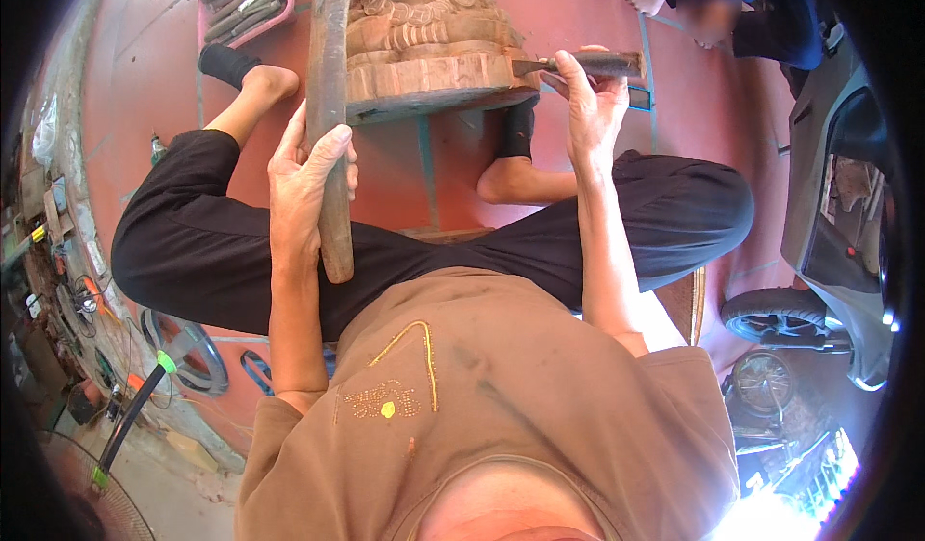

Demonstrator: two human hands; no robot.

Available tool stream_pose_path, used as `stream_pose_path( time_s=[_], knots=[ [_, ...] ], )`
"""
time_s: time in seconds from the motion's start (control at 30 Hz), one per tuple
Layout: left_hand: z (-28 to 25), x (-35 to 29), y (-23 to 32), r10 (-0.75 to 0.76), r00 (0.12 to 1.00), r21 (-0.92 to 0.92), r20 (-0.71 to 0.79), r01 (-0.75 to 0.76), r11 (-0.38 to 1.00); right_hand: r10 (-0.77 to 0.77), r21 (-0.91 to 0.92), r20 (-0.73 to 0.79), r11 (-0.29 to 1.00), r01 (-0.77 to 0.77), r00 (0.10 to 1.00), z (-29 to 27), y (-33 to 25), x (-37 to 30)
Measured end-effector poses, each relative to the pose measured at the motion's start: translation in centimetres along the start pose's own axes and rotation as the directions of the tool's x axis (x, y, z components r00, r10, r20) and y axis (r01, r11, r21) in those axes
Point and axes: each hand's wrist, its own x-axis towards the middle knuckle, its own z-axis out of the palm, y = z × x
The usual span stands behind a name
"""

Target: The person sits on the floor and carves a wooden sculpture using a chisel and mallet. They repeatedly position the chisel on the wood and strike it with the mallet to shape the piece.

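Clutter: tools, cords and small items lie along the far left edge, by a fan (96, 502) at the lower left.
Tray: a pink tray (275, 16) holding several chisels lies on the red floor (145, 69) at the upper left, well apart from both hands.
Left leg: bent, in black trousers, the foot in a black sock resting just left of the carving.
Left hand: the left hand (306, 189) is wrapped tight around a long wooden mallet (330, 98), fingers curled over its front, thumb side behind.
Mallet: held nearly upright, its lower end hanging below the hand over the lap, its upper part crossing in front of the carving's left edge.
Carving: a reddish-brown wood carving (429, 45) with scrolled relief and a round base stands on the floor between the feet, at the top centre.
Chisel: the chisel (578, 62) lies about level, its blade tip touching the right side of the carving's base, its handle pointing right.
Right hand: the right hand (590, 103) pinches the chisel from below, fingers closed around the shaft near the handle.
Shirt: brown, filling the lower centre.
Other person: crouched in dark clothes at the upper right, well apart.
Scooter: a grey scooter (829, 242) stands at the right edge.
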Motion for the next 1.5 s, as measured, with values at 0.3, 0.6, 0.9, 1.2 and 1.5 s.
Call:
stream_pose_path(
  time_s=[0.3, 0.6, 0.9, 1.2, 1.5],
  knots=[
    [0.7, 0.1, -0.3, 0.013, 1.000, 0.045, 0.027, -0.014, 0.999, -0.008, -0.091, 0.064, 0.996, 0.014, 0.998, -0.2, -1.0, -1.2],
    [0.5, 0.4, -0.2, 0.007, 1.000, 0.050, 0.008, -0.008, 0.999, 0.162, -0.010, 0.027, 0.987, -0.162, 0.986, -1.1, -1.1, -5.2],
    [0.7, 0.5, 0.0, 0.023, 0.999, 0.031, -0.033, -0.022, 0.999, 0.037, 0.103, 0.139, 0.993, -0.052, 0.990, -0.8, -5.1, -0.4],
    [0.2, 0.5, -1.2, 0.039, 0.999, 0.005, -0.026, -0.039, 0.999, -0.006, -0.362, 0.542, 0.901, 0.240, 0.840, 1.3, -4.2, 2.9],
    [0.3, 0.2, -1.4, 0.070, 0.995, 0.019, -0.064, -0.069, 0.997, 0.036, -0.479, 0.745, 0.723, 0.497, 0.666, 4.3, -4.9, 3.7]
  ],
)
